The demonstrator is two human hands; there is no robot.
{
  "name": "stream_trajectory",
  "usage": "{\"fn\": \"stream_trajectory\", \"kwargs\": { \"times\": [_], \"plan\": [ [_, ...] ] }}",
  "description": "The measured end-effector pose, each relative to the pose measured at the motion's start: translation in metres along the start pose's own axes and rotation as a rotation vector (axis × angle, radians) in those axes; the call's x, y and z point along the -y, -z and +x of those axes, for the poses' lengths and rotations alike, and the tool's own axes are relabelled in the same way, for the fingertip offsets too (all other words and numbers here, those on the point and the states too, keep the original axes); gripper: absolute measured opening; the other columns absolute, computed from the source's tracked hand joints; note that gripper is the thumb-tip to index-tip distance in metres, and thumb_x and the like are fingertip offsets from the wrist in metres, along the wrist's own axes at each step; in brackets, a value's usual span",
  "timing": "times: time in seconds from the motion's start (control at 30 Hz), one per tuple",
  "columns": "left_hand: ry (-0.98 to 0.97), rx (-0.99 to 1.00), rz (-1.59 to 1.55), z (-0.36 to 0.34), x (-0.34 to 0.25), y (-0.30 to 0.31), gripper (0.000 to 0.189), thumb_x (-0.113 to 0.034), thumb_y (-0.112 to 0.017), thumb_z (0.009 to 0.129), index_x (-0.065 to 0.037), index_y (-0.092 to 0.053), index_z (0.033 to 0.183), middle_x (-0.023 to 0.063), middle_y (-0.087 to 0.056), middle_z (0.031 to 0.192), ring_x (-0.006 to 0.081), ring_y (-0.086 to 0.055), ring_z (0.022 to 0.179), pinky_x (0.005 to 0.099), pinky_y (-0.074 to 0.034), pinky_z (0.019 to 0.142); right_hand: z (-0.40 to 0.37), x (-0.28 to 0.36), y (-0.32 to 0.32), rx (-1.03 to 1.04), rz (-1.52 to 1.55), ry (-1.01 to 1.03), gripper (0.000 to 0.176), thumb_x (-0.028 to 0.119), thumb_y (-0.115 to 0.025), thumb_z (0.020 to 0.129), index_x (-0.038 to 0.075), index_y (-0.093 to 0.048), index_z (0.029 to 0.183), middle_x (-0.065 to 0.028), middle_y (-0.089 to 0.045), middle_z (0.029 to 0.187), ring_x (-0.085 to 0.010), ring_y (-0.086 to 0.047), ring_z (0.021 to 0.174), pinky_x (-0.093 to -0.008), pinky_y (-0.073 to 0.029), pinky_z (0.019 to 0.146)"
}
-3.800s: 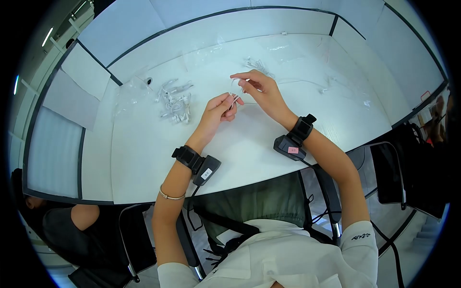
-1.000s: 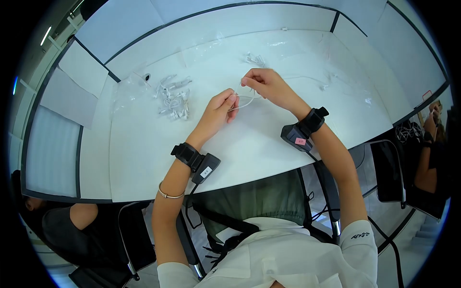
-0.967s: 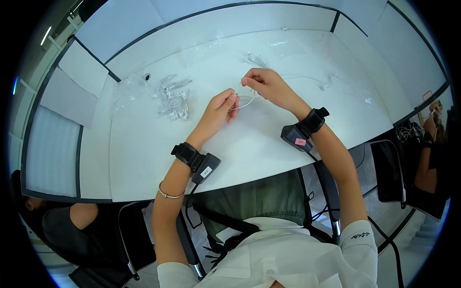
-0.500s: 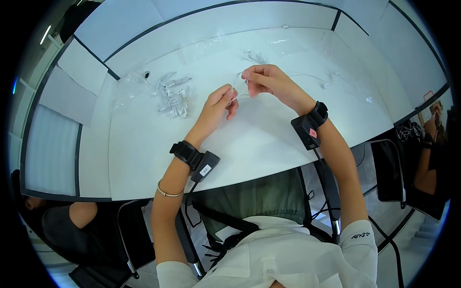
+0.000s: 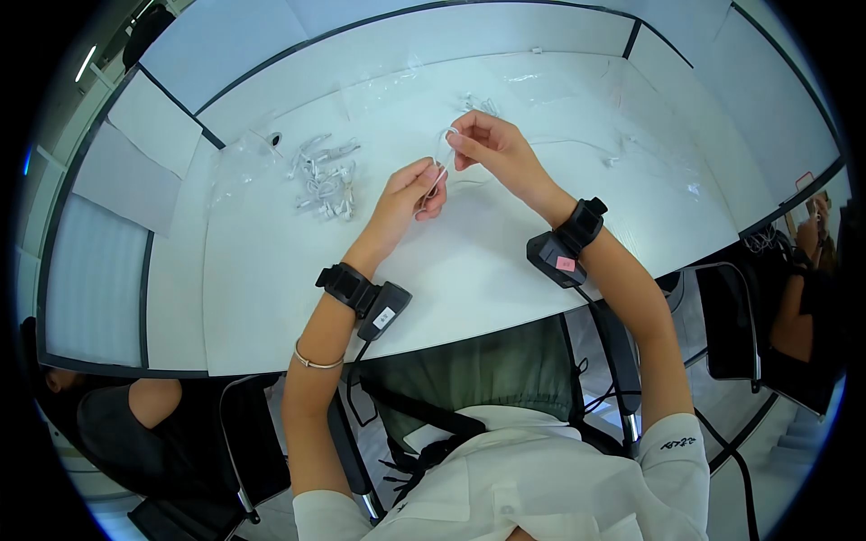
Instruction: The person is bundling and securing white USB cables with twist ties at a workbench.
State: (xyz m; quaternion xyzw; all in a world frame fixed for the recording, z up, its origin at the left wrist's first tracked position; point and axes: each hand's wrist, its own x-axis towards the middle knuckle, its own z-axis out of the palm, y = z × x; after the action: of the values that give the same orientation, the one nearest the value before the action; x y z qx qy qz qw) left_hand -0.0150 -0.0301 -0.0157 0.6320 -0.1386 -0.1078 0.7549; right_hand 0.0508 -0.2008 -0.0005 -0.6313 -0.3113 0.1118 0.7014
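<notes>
A thin white cable [image 5: 442,167] runs between my two hands above the middle of the desk, bent into a small loop near the right fingertips. My left hand [image 5: 415,191] is closed around the cable, its thumb pressed against the fingers. Pinching the top of the loop, my right hand [image 5: 492,149] sits slightly higher and to the right. A loose length of white cable [image 5: 577,142] stretches over the desk to the right of that hand. Left of my hands lies a pile of bundled white cables [image 5: 325,180]; a smaller bundle [image 5: 478,104] lies behind my right hand.
The white desk [image 5: 541,261] has low partitions around it. Clear plastic [image 5: 236,171] lies at the left with a small roll [image 5: 275,140]. Black devices with cords are strapped to both wrists. Other people sit at the left and right edges of view.
My right hand has moved slightly left and up, and its wrist has turned. The cable between the hands now forms a clearer loop. My left hand has stayed nearly in place.
</notes>
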Motion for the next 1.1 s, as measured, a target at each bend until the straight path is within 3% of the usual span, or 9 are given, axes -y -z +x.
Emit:
{"fn": "stream_trajectory", "kwargs": {
  "times": [0.2,0.43,0.63,0.83,0.93,1.03,1.1],
  "plan": [
    [0.033,-0.004,-0.002,-0.001,-0.002,-0.001,0.026,-0.027,-0.040,0.095,-0.005,-0.046,0.082,-0.0027,-0.033,0.060,0.0075,-0.027,0.053,0.0211,-0.022,0.050,-0.002,-0.002,-0.008,-0.108,-0.017,0.018,0.017,0.017,-0.059,0.087,0.001,-0.054,0.087,-0.0027,-0.057,0.076,-0.0086,-0.054,0.064,-0.0228,-0.046,0.060],
    [0.052,0.004,-0.051,0.000,-0.001,0.001,0.028,-0.027,-0.038,0.095,-0.005,-0.047,0.081,-0.0030,-0.032,0.060,0.0089,-0.028,0.054,0.0223,-0.024,0.052,-0.003,0.000,-0.015,-0.236,-0.453,0.280,0.015,0.013,-0.060,0.086,0.000,-0.053,0.084,-0.0029,-0.057,0.074,-0.0079,-0.053,0.063,-0.0207,-0.044,0.054],
    [0.042,-0.015,-0.012,0.001,-0.001,0.000,0.029,-0.028,-0.038,0.096,-0.006,-0.044,0.077,-0.0037,-0.031,0.060,0.0079,-0.028,0.053,0.0213,-0.023,0.051,-0.003,0.002,-0.014,-0.248,-0.519,0.276,0.014,0.012,-0.061,0.085,0.000,-0.054,0.084,-0.0038,-0.057,0.076,-0.0088,-0.054,0.063,-0.0218,-0.045,0.054],
    [-0.004,-0.147,-0.008,0.001,0.004,0.003,0.026,-0.024,-0.038,0.096,-0.008,-0.040,0.075,-0.0041,-0.030,0.062,0.0059,-0.025,0.052,0.0201,-0.022,0.049,-0.003,0.006,-0.006,-0.082,-0.316,0.076,0.024,0.017,-0.060,0.085,0.003,-0.054,0.103,-0.0063,-0.058,0.082,-0.0118,-0.058,0.067,-0.0246,-0.046,0.056],
    [-0.024,-0.213,-0.041,0.002,0.005,0.005,0.025,-0.023,-0.038,0.096,-0.008,-0.040,0.075,-0.0038,-0.030,0.063,0.0058,-0.026,0.053,0.0197,-0.022,0.049,-0.005,0.011,-0.007,-0.128,-0.321,0.107,0.031,0.022,-0.059,0.085,0.004,-0.051,0.110,-0.0057,-0.057,0.084,-0.0109,-0.056,0.068,-0.0237,-0.045,0.060],
    [-0.007,-0.244,-0.071,0.003,0.008,0.007,0.025,-0.022,-0.038,0.096,-0.008,-0.040,0.075,-0.0035,-0.030,0.063,0.0063,-0.027,0.054,0.0198,-0.023,0.049,-0.010,0.038,-0.013,-0.054,-0.079,0.134,0.026,0.015,-0.049,0.088,0.003,-0.051,0.111,-0.0027,-0.056,0.083,-0.0100,-0.053,0.072,-0.0247,-0.044,0.070],
    [-0.027,-0.255,-0.086,0.004,0.009,0.005,0.027,-0.024,-0.038,0.096,-0.006,-0.042,0.076,-0.0030,-0.031,0.060,0.0051,-0.024,0.051,0.0202,-0.023,0.047,-0.024,0.071,-0.027,0.039,0.127,0.181,0.032,0.028,-0.046,0.092,0.003,-0.055,0.109,-0.0081,-0.062,0.084,-0.0140,-0.060,0.076,-0.0258,-0.048,0.071]
  ]
}}
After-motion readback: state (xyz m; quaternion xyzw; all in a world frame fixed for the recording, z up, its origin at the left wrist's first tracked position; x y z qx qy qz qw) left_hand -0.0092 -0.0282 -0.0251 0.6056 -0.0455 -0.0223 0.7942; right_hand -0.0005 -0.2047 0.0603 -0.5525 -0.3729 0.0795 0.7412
